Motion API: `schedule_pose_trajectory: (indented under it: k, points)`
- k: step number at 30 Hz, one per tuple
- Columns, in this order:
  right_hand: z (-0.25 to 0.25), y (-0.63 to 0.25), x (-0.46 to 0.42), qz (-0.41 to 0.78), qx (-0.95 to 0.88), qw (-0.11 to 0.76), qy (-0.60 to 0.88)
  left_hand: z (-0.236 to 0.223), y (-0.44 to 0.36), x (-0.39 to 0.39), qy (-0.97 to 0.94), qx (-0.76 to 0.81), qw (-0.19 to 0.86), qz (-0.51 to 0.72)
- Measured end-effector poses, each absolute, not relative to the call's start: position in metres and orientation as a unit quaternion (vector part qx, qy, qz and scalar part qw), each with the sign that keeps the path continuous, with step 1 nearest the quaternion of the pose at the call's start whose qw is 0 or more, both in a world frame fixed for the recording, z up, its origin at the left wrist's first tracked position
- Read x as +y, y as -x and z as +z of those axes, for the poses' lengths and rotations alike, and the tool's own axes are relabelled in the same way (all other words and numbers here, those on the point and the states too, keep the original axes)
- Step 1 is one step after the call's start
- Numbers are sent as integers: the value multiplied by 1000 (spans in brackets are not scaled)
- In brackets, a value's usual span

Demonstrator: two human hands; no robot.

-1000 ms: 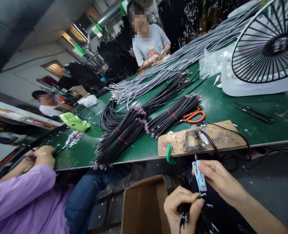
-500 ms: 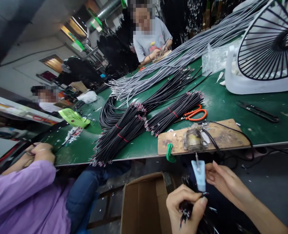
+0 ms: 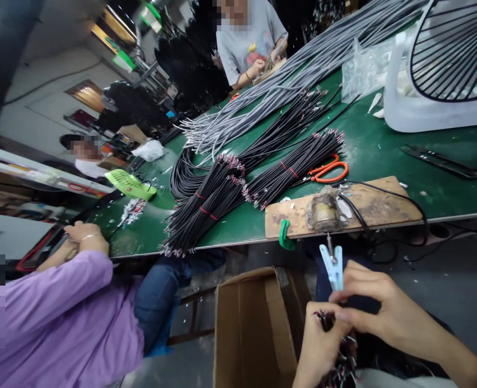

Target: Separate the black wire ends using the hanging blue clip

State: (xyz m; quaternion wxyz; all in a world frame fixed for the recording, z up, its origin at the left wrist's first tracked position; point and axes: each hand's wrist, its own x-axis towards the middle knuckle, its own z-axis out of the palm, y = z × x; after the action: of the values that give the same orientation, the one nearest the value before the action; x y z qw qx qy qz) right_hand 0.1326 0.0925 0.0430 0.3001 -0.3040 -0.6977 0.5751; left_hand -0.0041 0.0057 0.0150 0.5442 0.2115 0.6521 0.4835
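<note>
Cables (image 3: 346,357) look black — red- and white-tipped

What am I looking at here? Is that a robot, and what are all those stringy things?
No robot: these are a person's own bare hands, seen by a camera worn on their head, looking forward and down. That's why the room looks tilted.

The left hand holds a bunch of thin black cables. The right hand meets it near a light-blue clip; whether it pinches anything is hidden.

The stringy things on the green table are cables too: black bundles and long grey cables. Orange-handled scissors, black snips and a fan are there too.

The purple sleeve belongs to somebody else.
</note>
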Motion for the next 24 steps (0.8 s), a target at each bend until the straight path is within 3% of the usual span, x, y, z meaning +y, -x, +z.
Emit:
schedule_pose_trajectory:
  k: [3, 8, 13, 17, 24]
  points:
    - [49, -126, 93, 564, -728, 254, 296, 6, 3, 7, -244, 650, 549, 466]
    - [31, -126, 90, 520, -705, 305, 375, -15, 3, 0, -193, 602, 555, 541]
    - [8, -126, 78, 620, -606, 315, 387, -20, 3, -5, -187, 572, 575, 554]
    - [1, -128, 72, 670, -561, 312, 373, -13, 5, -3, -218, 555, 588, 547]
    - [12, -142, 81, 627, -662, 322, 254, -15, 4, -6, -201, 528, 627, 536]
